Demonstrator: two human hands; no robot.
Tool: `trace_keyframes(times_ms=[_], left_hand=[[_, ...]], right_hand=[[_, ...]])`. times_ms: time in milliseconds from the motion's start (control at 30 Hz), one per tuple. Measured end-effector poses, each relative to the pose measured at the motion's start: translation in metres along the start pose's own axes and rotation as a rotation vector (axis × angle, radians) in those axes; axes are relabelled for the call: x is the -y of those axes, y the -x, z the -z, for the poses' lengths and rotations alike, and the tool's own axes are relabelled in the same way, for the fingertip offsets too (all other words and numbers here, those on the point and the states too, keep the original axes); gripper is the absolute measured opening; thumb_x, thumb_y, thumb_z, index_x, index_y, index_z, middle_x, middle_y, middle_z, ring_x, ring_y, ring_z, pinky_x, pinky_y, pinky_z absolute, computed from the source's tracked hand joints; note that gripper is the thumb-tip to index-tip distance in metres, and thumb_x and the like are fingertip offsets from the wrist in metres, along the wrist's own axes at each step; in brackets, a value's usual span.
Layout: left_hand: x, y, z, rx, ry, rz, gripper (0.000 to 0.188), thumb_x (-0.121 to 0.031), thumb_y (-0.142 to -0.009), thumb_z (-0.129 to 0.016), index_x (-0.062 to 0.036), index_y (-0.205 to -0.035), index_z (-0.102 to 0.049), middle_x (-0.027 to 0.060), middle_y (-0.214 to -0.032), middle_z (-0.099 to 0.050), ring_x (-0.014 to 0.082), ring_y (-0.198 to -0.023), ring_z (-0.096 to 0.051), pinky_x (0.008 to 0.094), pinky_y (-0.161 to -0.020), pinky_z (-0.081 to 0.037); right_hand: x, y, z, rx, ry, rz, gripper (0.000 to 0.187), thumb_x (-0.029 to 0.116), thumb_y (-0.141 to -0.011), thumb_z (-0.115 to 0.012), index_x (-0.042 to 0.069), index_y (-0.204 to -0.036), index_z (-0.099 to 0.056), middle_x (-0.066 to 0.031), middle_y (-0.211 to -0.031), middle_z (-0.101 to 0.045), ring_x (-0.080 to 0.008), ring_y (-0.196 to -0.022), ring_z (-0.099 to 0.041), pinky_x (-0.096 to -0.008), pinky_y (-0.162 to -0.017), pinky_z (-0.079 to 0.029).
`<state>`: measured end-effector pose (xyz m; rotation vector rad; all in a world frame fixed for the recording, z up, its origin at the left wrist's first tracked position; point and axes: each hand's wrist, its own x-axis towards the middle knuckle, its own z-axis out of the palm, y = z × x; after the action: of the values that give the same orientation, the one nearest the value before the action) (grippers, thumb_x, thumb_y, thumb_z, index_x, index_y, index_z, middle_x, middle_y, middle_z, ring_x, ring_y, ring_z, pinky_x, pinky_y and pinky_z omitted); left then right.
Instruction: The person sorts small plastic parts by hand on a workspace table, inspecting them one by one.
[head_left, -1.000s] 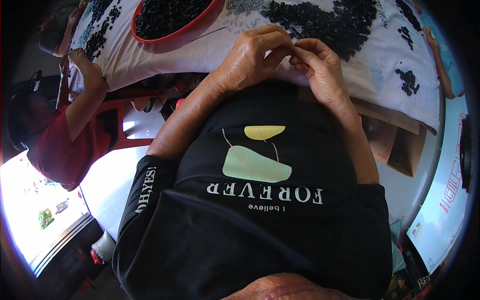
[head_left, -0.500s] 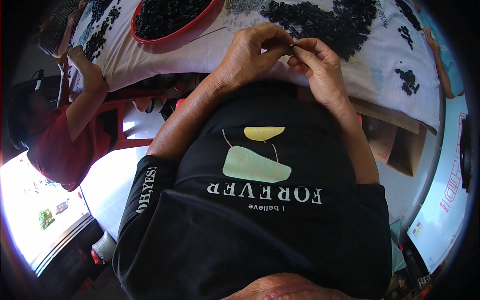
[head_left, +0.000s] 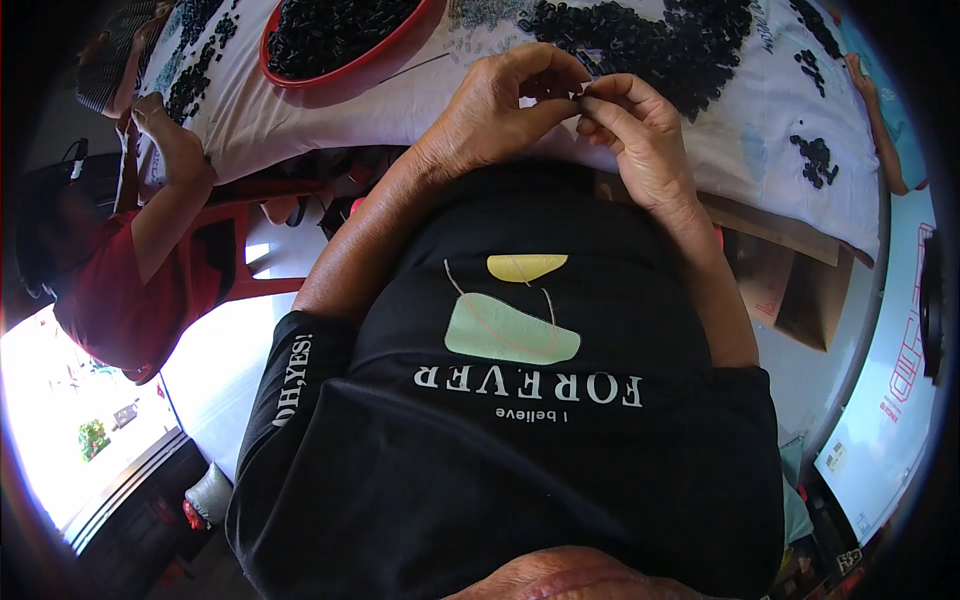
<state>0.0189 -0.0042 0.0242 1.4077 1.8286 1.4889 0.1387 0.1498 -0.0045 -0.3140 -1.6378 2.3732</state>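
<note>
Above the table's near edge, my left hand (head_left: 507, 105) and my right hand (head_left: 640, 135) meet fingertip to fingertip. Both are closed in a pinch on a small black piece (head_left: 577, 98), mostly hidden by the fingers, so its exact shape cannot be made out. Just beyond my hands lies a broad heap of small black plastic pieces (head_left: 650, 50) on the white cloth (head_left: 370, 125). Left of that heap, small clear or grey pieces (head_left: 487, 12) are scattered on the cloth.
A red basin (head_left: 318, 83) full of black pieces stands at the back left, with a thin dark rod (head_left: 415, 67) beside it. A small black cluster (head_left: 816, 160) lies at right. People sit at left, one in a red shirt (head_left: 150, 290); another person's arm (head_left: 875, 125) rests at right.
My fingertips have shifted slightly around the small black piece, and the left thumb sits a little lower. Both hands stay in the same place, still pinching.
</note>
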Motion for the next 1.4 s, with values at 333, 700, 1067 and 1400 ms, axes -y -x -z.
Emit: trace_keyframes(times_ms=[333,700,1067,1400], left_hand=[[-0.0032,0.0025,0.0022,0.029,-0.132,0.185,0.025,-0.014,-0.09,-0.062,0.0025,-0.109,-0.064,0.013,-0.094,-0.068,0.0158,-0.087,-0.066,0.0273,-0.08,-0.053],[-0.0033,0.0018,0.002,-0.032,-0.173,0.152,0.025,-0.016,-0.09,-0.061,0.0029,-0.107,-0.064,0.0136,-0.093,-0.068,0.0163,-0.086,-0.066,0.0268,-0.078,-0.053],[-0.0019,0.0012,0.0014,-0.047,-0.162,0.17,0.025,-0.018,-0.092,-0.06,0.0025,-0.107,-0.064,0.013,-0.094,-0.068,0.0163,-0.086,-0.066,0.027,-0.079,-0.053],[-0.0003,0.0011,0.0009,-0.059,-0.151,0.167,0.025,-0.018,-0.093,-0.059,0.0022,-0.107,-0.063,0.0115,-0.094,-0.067,0.0146,-0.085,-0.065,0.0261,-0.078,-0.052]], right_hand=[[0.0019,0.0014,-0.0067,-0.051,0.161,0.004,0.013,0.006,-0.09,-0.061,0.002,-0.102,-0.06,-0.0058,-0.089,-0.065,-0.0107,-0.076,-0.064,-0.0208,-0.069,-0.051],[-0.0003,-0.0003,-0.0025,-0.008,0.033,-0.026,0.016,0.009,-0.095,-0.055,0.001,-0.108,-0.06,-0.0088,-0.099,-0.066,-0.0157,-0.085,-0.066,-0.023,-0.072,-0.053],[0.0044,0.0022,-0.0048,0.023,0.149,-0.053,0.02,0.012,-0.097,-0.052,0.002,-0.113,-0.057,-0.0095,-0.1,-0.067,-0.0166,-0.089,-0.067,-0.0229,-0.075,-0.053],[0.0046,0.0021,-0.0069,0.013,0.187,-0.041,0.018,0.01,-0.096,-0.054,0.0,-0.11,-0.058,-0.0112,-0.095,-0.068,-0.0144,-0.082,-0.068,-0.022,-0.069,-0.056]])
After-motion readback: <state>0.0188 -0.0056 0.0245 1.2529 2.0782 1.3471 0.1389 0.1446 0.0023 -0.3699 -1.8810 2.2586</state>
